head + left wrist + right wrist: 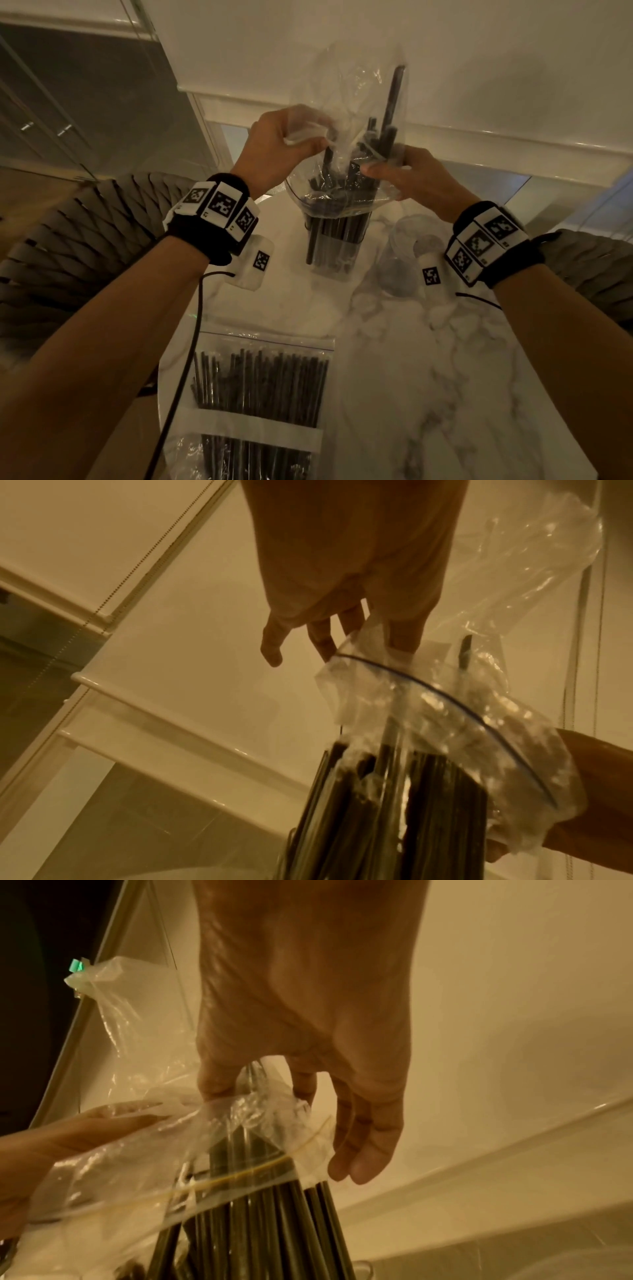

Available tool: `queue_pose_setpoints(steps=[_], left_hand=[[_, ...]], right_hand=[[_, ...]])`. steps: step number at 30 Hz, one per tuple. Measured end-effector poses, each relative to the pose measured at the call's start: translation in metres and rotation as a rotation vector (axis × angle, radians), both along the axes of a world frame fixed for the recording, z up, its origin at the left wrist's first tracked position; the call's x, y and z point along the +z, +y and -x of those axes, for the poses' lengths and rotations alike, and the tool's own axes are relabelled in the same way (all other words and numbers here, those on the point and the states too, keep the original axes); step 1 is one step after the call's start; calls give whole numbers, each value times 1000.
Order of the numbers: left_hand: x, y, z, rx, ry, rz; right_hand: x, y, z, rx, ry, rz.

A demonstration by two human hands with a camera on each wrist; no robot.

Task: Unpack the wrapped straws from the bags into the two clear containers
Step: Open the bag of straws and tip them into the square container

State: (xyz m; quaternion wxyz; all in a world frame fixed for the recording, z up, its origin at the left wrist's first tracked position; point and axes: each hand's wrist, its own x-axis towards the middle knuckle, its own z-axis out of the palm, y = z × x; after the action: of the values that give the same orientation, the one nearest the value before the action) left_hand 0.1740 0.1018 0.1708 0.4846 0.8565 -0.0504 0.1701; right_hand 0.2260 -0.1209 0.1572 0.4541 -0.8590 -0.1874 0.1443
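Observation:
A clear zip bag [346,85] is held mouth-down over a clear container [334,246] on the marble table. Black wrapped straws [342,226] stand in the container, and several still stick up inside the bag. My left hand [308,140] pinches the bag's left side; my right hand [380,166] pinches its right side. The left wrist view shows the left hand [346,639] at the bag's [428,696] zip edge above the straws [394,804]. In the right wrist view, the right hand [260,1093] grips the bag [154,1150] over the straws [274,1223].
A second clear container [402,260] stands just right of the first. A sealed zip bag [260,387] full of black straws lies at the table's [428,377] near edge. Woven chairs [85,246] flank the table; a white sill and wall are behind.

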Motion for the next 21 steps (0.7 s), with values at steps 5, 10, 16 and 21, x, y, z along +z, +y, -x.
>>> queue_pose_setpoints(steps=[5, 10, 16, 21], left_hand=[[5, -4, 0, -33, 100, -38], [-9, -16, 2, -16, 228, -28], [2, -25, 0, 30, 225, -24], [32, -26, -7, 9, 94, -23]], right_hand=[[6, 0, -1, -38, -74, -29], [4, 4, 0, -56, -152, -17], [7, 2, 3, -48, -131, -93], [13, 3, -1, -46, -97, -169]])
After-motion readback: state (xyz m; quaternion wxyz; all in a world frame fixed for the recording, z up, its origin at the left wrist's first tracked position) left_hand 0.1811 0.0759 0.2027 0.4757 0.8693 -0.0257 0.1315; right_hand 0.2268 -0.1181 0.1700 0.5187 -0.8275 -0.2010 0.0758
